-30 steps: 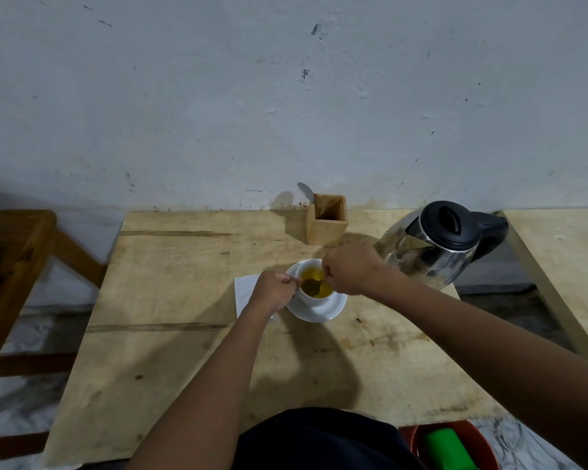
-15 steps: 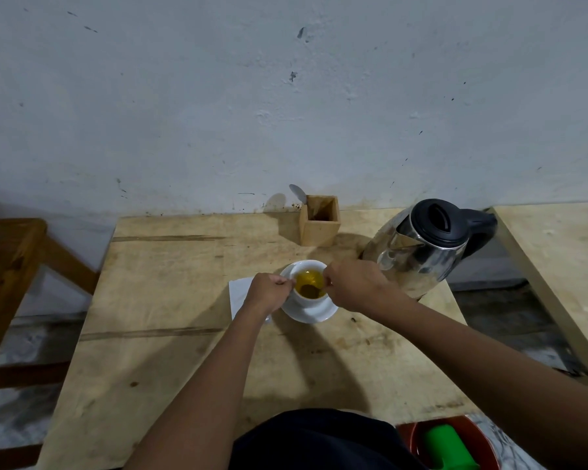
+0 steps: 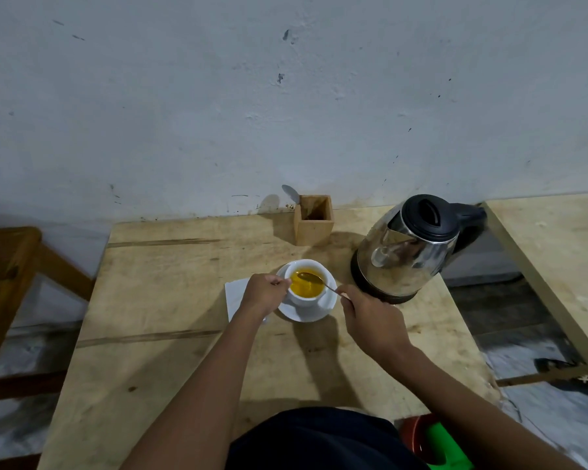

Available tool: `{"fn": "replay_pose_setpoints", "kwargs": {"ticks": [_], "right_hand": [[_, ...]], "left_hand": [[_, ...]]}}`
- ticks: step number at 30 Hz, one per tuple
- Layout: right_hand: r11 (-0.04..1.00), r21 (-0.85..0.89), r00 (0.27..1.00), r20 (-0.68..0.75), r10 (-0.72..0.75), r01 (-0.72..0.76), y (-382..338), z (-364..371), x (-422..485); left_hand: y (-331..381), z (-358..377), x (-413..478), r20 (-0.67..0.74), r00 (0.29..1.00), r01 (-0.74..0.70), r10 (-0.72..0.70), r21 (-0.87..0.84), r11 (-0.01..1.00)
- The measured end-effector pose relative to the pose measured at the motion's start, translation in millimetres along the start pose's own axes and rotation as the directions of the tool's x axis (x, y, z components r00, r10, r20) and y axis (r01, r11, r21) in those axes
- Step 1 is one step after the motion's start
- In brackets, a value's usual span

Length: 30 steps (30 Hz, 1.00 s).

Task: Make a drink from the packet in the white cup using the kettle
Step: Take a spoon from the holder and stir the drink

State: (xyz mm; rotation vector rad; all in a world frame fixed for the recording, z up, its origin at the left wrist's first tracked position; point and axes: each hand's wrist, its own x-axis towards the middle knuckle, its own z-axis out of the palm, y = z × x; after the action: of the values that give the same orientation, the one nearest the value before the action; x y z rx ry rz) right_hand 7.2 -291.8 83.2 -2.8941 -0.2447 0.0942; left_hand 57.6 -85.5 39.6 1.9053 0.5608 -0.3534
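Observation:
A white cup [image 3: 305,298] full of yellow-orange drink stands on a white saucer [image 3: 323,308] in the middle of the wooden table [image 3: 157,300]. My left hand [image 3: 264,294] grips the cup's left side. My right hand [image 3: 370,317], just right of the saucer, pinches the handle of a metal spoon [image 3: 310,278] whose bowl is lifted over the drink. A steel kettle [image 3: 408,256] with a black lid stands upright to the right of the cup. A white paper or packet [image 3: 235,293] lies flat under my left wrist, partly hidden.
A small wooden holder [image 3: 313,218] with a spoon [image 3: 290,192] leaning out stands at the wall behind the cup. A second table [image 3: 557,266] is at the right, a wooden chair frame [image 3: 11,276] at the left. A red container with a green object [image 3: 445,446] sits low by my lap.
My right hand has drawn back to the right of the cup, and the spoon bowl now shows lifted above the drink. The left hand keeps hold of the cup.

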Motion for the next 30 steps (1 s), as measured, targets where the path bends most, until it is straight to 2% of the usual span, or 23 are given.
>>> {"fn": "replay_pose_setpoints", "kwargs": {"ticks": [5,16,30], "right_hand": [[0.995,0.087,0.998,-0.024,0.054,-0.051,2.9,16.3,-11.6],[0.987,0.109,0.993,-0.006,0.119,-0.118,1.6,22.5,-18.8],[0.973,0.204,0.981,-0.137,0.139,-0.110,6.1,24.3,-20.7]], "left_hand": [[0.3,1.5,2.0,-0.021,1.000,0.006,-0.006,0.007,1.000],[2.1,2.8,-0.5,-0.035,0.999,-0.012,0.014,0.045,0.999],[1.1,5.0,-2.8,-0.052,0.998,-0.038,0.042,0.073,0.997]]}}
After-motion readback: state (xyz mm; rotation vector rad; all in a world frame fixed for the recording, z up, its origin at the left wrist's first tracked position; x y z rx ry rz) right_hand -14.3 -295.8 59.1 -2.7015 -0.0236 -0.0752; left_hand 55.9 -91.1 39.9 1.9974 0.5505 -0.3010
